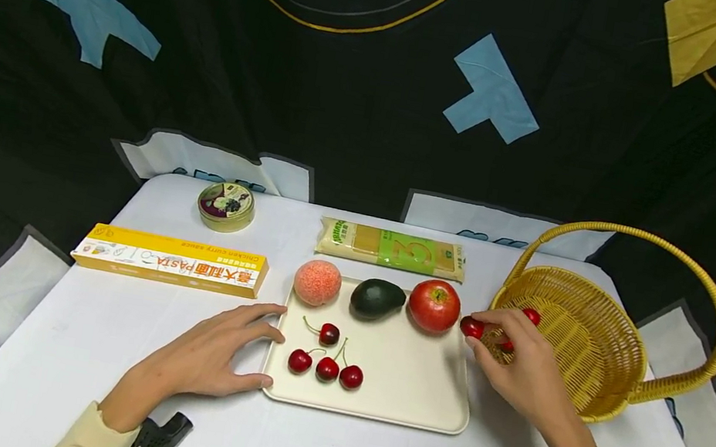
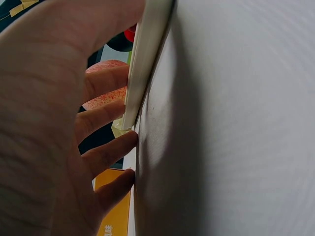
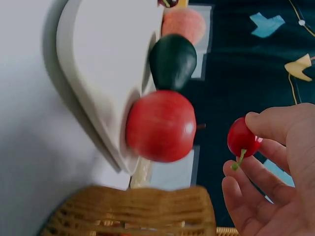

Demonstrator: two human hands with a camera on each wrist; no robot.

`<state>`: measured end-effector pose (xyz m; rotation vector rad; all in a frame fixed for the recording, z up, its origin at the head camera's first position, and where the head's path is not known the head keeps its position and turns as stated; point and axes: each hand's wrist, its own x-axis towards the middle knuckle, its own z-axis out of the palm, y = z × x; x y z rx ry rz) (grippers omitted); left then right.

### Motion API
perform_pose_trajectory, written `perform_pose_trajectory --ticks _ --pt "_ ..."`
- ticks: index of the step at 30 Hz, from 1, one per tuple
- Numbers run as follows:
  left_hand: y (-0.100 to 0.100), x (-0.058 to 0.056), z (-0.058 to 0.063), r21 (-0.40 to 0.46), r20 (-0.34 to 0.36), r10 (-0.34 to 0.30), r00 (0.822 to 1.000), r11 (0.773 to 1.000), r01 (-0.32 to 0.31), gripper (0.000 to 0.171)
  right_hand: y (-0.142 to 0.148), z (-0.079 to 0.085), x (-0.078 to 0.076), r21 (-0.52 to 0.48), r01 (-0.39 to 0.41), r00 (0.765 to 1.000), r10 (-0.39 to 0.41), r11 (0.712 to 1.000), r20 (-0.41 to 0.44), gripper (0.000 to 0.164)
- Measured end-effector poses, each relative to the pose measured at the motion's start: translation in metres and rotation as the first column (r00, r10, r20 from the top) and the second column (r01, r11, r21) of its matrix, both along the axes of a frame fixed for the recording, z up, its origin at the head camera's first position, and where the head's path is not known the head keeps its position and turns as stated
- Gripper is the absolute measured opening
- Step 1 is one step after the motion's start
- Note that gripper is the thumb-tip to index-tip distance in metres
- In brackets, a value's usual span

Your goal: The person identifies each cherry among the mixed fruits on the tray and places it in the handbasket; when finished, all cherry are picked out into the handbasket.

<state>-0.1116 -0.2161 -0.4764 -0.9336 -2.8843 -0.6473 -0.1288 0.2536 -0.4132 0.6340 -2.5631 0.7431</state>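
My right hand (image 1: 528, 368) pinches a red cherry (image 1: 471, 327) between thumb and fingers, over the basket's left rim, close to the tray's right edge. In the right wrist view the cherry (image 3: 241, 137) shows its short green stem. My left hand (image 1: 207, 352) rests at the left edge of the cream tray (image 1: 402, 387), fingers spread and its thumb and fingertips at the rim. Several cherries (image 1: 327, 369) with stems lie on the tray's left half. Along its far side sit a peach (image 1: 317, 283), an avocado (image 1: 377, 299) and a red apple (image 1: 434, 306).
A yellow wicker basket (image 1: 621, 336) with a tall handle stands on the right, red cherries (image 1: 531, 316) inside. Behind the tray lies a pasta packet (image 1: 392, 249). To the left are a yellow pasta box (image 1: 169, 260) and a round tin (image 1: 225, 207).
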Motion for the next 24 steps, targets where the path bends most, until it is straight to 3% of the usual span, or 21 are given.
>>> perform_pose_trajectory --ticks 10,19,24 --pt "-0.001 0.0 0.0 0.003 -0.01 0.003 1.0 1.0 -0.003 0.049 0.026 0.0 0.001 -0.047 0.061 0.998 -0.061 0.997 0.019 0.041" --pt "0.0 0.0 0.0 0.0 0.01 0.001 1.0 1.0 -0.001 0.049 0.043 -0.004 -0.002 0.001 0.127 0.991 -0.127 0.992 0.042 0.04" --pt "-0.001 0.0 0.0 -0.001 0.014 0.001 1.0 1.0 -0.001 0.049 0.051 -0.01 -0.006 0.031 0.134 0.986 -0.136 0.991 0.099 0.04"
